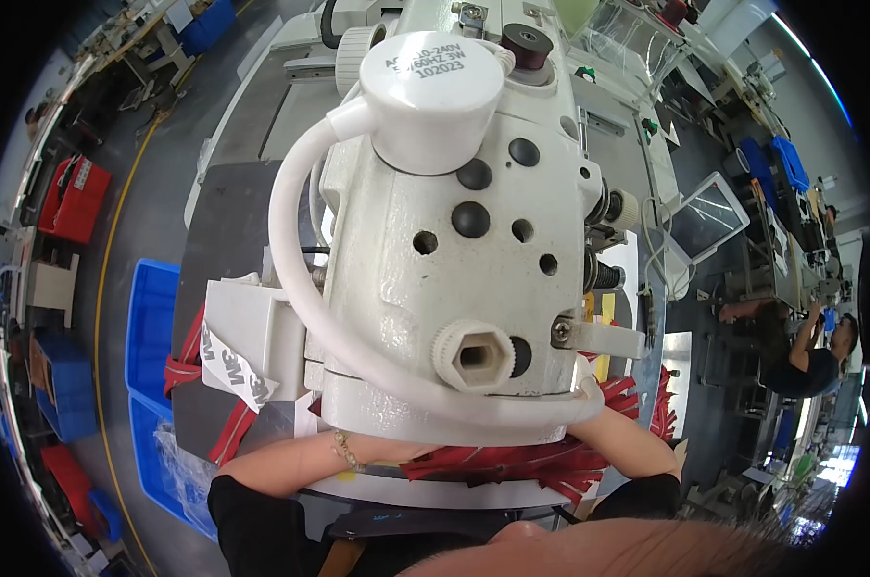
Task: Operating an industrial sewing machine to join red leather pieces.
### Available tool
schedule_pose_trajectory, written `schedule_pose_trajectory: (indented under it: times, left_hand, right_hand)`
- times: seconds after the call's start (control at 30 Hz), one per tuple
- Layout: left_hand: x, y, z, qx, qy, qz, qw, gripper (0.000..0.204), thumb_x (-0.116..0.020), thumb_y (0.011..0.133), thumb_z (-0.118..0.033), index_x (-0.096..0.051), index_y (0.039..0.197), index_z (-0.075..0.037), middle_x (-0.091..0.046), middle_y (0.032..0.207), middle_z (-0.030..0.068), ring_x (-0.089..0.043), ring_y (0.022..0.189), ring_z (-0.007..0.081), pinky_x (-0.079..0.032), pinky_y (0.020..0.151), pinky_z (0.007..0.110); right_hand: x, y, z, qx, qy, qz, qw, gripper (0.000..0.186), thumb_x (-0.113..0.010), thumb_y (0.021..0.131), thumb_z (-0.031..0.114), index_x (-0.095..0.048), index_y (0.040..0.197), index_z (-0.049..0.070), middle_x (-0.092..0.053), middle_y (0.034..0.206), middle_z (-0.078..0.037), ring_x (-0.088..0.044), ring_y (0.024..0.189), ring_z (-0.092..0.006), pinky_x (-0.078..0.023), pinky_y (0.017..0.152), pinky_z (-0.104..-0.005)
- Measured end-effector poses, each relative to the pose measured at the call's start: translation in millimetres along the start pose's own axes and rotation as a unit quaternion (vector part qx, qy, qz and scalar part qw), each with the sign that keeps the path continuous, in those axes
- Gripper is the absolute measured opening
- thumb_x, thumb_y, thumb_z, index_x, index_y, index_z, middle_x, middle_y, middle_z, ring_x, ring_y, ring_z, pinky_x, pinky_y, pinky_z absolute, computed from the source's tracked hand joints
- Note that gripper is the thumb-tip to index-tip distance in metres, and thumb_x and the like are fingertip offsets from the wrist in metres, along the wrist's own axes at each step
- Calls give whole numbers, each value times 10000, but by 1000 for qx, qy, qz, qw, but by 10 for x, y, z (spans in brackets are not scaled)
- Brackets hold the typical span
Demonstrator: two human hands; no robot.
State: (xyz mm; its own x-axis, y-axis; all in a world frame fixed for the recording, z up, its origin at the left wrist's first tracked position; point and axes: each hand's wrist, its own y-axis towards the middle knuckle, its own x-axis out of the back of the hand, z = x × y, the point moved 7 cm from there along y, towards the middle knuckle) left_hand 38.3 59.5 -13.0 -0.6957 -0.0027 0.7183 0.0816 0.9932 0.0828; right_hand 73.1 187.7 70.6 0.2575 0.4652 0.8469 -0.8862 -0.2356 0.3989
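A white industrial sewing machine head [396, 250] fills the centre, with a cylindrical housing [430, 120], a pale hose [290, 250] and a dark red thread spool [526, 43] on top. My left hand [401, 448] reaches under the machine's near end from the left, its fingers hidden. At the right of that end, my right hand [585, 383] is mostly behind the hose and machine body, so what it touches is unclear. A pile of red zipper-like strips [521, 466] lies beneath, between my forearms, and more red strips [238, 423] hang at the left.
Blue bins [151, 327] stand by the dark work surface [233, 212] on the left, one holding clear plastic. A screen [706, 216] is mounted at the right. Farther right, a seated co-worker [805, 365] is at another bench. Red crates [74, 202] stand across the aisle at left.
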Motion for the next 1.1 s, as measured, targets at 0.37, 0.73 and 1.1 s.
schedule_pose_trajectory:
  times: [0.37, 0.73, 1.1]
  left_hand:
    - [333, 13, -180, -92, 277, -146, 945, 374, -521, 830, -71, -586, 1193, -9, -619, 1150, 132, -619, 1047, 274, -493, 924, 402]
    - [67, 35, -69, -84, 236, -21, 968, 418, -459, 867, -99, -509, 1266, 17, -581, 1214, 158, -592, 1101, 271, -500, 936, 392]
    - [51, -16, -118, -103, 275, -65, 954, 352, -493, 865, -97, -547, 1186, 36, -594, 1170, 181, -597, 1061, 287, -496, 912, 415]
  right_hand:
    - [-312, -243, -108, 44, -9, 28, 999, 319, -625, 644, 107, -639, 952, 25, -628, 988, -101, -624, 931, -269, -522, 791, -363]
    - [-52, -224, -143, -7, 15, -33, 999, 349, -680, 663, 120, -644, 999, 30, -645, 1046, -103, -634, 962, -281, -524, 804, -374]
    - [-144, -471, -231, -48, 37, 1, 998, 381, -671, 704, 116, -641, 1080, 61, -651, 1090, -91, -625, 1008, -291, -521, 819, -394]
